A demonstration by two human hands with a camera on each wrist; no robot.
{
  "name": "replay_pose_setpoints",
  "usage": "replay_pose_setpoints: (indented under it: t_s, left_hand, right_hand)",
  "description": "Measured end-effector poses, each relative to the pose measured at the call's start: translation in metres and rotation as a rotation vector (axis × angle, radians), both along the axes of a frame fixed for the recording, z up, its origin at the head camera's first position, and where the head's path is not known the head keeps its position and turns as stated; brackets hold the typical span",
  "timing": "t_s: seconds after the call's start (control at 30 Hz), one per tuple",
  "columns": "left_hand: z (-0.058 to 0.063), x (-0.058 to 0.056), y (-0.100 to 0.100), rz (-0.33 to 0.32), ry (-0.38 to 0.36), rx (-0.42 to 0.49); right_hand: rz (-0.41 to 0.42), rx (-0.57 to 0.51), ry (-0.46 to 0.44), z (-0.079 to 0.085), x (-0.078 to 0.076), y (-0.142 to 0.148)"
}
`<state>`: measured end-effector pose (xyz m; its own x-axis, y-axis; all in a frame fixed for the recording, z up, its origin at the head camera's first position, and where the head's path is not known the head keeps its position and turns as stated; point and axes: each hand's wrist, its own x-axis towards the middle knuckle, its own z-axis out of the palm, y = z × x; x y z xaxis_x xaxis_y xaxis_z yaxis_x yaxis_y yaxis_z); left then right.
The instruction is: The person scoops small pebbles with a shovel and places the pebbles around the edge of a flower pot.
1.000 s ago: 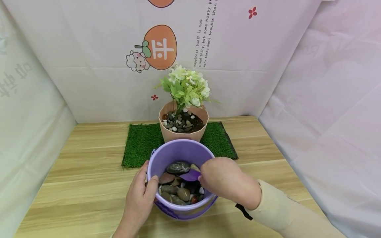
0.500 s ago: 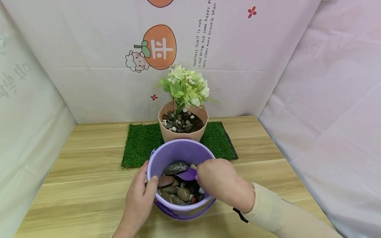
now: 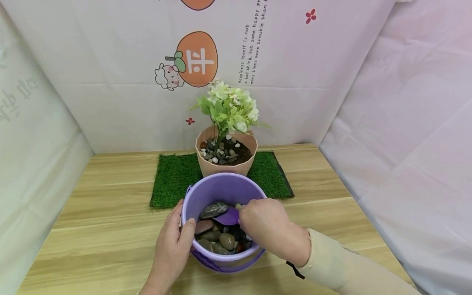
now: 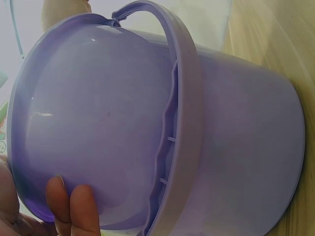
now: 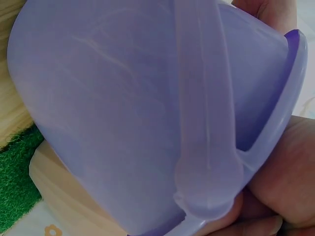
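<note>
A purple bucket (image 3: 187, 205) stands on the table with stones in it. My left hand (image 3: 172, 241) holds its left side, the thumb over the rim and the fingers against the outer wall; in the left wrist view the fingertips (image 4: 83, 206) touch the wall. Reaching over the right rim, my right hand (image 3: 263, 223) grips a small purple shovel (image 3: 226, 217). Its blade lies among the stones, beside a dark grey stone (image 3: 214, 209); the handle is hidden in the hand. In the right wrist view the bucket wall (image 5: 108, 123) hides most of that hand.
Behind the bucket, a peach flowerpot (image 3: 226, 169) with white flowers (image 3: 236, 102), pebbles and soil stands on a green turf mat (image 3: 175, 180). White printed cloth (image 3: 121, 114) hangs at the back and sides of the wooden table (image 3: 110, 229). The bucket's handle (image 3: 236, 268) hangs down in front.
My right hand and the shovel have moved slightly left inside the bucket. The dark grey stone has shifted left and tilted. My left hand stays on the bucket.
</note>
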<state>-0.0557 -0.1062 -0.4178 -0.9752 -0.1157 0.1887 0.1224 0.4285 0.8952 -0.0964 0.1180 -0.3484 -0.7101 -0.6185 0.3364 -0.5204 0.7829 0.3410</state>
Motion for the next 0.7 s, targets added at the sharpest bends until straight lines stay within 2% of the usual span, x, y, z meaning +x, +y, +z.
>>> replay_pose_setpoints:
  t_s: [0.47, 0.7]
  left_hand:
    - [-0.0003, 0.0008, -0.0004, -0.005, -0.007, -0.003]
    - [0.0000, 0.0002, -0.0005, -0.007, -0.007, -0.005]
  right_hand:
    - [-0.058, 0.021, -0.097, 0.0004, 0.0012, -0.0015]
    - [-0.014, 0.005, -0.019, -0.0020, 0.0004, 0.0003]
